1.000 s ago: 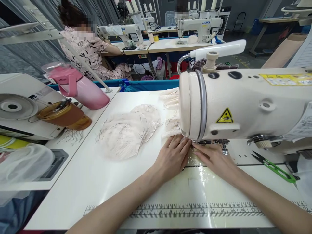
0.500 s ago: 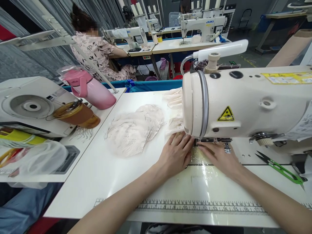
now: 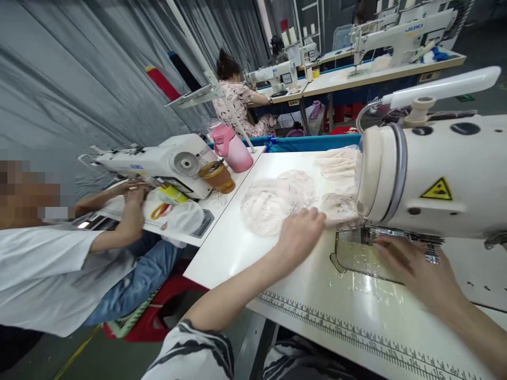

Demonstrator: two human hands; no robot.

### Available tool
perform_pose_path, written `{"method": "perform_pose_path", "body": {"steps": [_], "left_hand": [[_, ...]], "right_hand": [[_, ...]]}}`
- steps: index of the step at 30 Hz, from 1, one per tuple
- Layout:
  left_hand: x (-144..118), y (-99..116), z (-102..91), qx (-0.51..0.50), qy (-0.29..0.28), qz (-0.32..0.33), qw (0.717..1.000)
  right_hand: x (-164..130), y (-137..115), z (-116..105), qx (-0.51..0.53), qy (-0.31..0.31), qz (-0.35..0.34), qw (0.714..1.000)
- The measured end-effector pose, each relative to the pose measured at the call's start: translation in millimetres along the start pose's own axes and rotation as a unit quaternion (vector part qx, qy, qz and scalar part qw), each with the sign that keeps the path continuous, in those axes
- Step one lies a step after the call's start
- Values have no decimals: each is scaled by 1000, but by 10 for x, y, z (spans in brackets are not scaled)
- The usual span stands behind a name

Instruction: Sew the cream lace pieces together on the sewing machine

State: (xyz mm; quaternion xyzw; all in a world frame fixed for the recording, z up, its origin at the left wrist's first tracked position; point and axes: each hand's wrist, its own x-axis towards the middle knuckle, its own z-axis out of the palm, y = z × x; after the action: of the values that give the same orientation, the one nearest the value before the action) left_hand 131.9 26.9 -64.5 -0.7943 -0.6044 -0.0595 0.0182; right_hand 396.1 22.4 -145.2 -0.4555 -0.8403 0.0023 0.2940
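Observation:
My left hand [image 3: 301,236] is slightly blurred, with its fingers curled closed at the left edge of a gathered cream fabric piece [image 3: 338,207]. Whatever may be inside those fingers is hidden. The fabric runs under the head of a white sewing machine [image 3: 382,169]. My right hand [image 3: 420,266] is beside the presser foot area, fingers reaching left and thumb apart, with nothing visible in it. Loose round cream pieces [image 3: 271,203] with dark thread ends lie flat on the white table [image 3: 237,258], left of my left hand.
A ruler strip [image 3: 356,338] runs along the table's front edge. On the adjoining table stand a pink jug [image 3: 233,150], an amber cup [image 3: 217,177] and another sewing machine [image 3: 158,158]. A co-worker in a white shirt [image 3: 47,274] sits there; another person [image 3: 237,100] sits farther back.
The view has swung left, bringing the co-worker into sight. My left hand has lifted off the fabric by the needle area and curled up; my right hand has drawn slightly back from the presser foot.

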Motion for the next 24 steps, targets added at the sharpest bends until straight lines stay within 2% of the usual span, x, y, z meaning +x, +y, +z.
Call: {"method": "perform_pose_path", "body": {"steps": [4, 8, 13, 19, 24], "left_hand": [[-149, -518, -183, -10, 10, -114, 993], [-295, -826, -144, -88, 28, -171, 981], [-358, -925, -98, -209, 44, -202, 956], [-363, -1022, -227, -294, 43, -224, 928], [-338, -1117, -324, -337, 49, -221, 914]], "right_hand": [[63, -60, -28, -14, 35, -4, 999], [121, -110, -98, -48, 51, -71, 995], [109, -110, -96, -67, 25, -42, 997], [46, -60, 19, -70, 23, -17, 997], [52, -60, 15, -50, 17, 10, 999]]}}
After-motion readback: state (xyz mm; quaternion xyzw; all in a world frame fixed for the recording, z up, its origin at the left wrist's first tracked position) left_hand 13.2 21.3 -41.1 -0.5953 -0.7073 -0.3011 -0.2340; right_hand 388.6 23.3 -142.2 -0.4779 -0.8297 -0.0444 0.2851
